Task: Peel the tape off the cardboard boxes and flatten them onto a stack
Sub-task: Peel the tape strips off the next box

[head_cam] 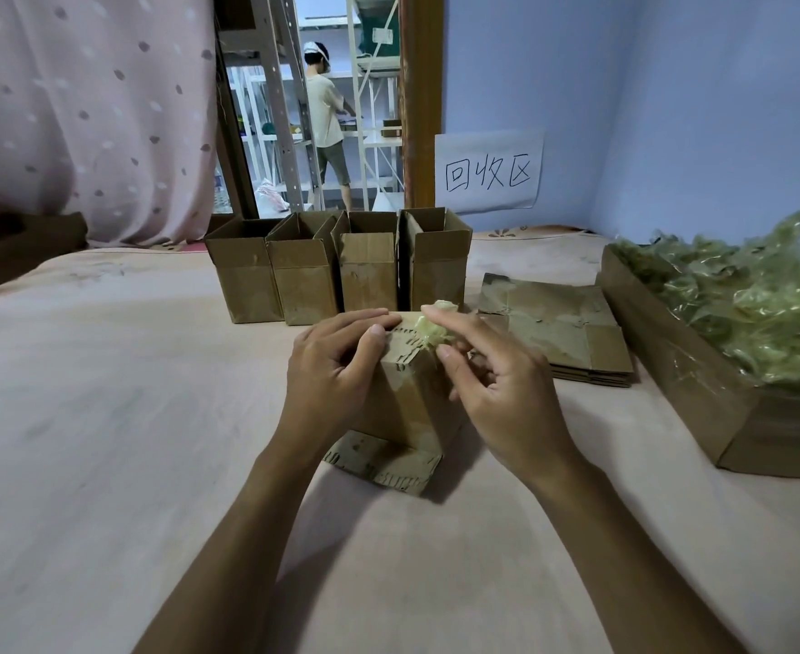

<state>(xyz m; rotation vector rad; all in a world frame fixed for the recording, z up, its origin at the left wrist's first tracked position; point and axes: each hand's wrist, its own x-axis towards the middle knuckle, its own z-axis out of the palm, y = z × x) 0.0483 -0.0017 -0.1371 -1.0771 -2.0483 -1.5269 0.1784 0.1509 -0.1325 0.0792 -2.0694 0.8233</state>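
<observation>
An upright cardboard box (407,394), standing on the pink-covered table (105,417), is being gripped by the left hand (336,370), while a crumpled strip of tape (433,325) at its top is being pinched by the right hand (497,384).

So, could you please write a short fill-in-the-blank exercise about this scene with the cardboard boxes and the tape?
1. Behind the hands, ____ open brown cardboard boxes stand in a row.
2. The right hand pinches a crumpled wad of yellowish tape, and the left hand steadies the brown cardboard box from which the tape is being ____.
3. The stack of flattened brown cardboard lies to the ____ of that box.
4. The large cardboard box at the far right is full of crumpled ____.

Missing words: four; peeled; right; tape
</observation>
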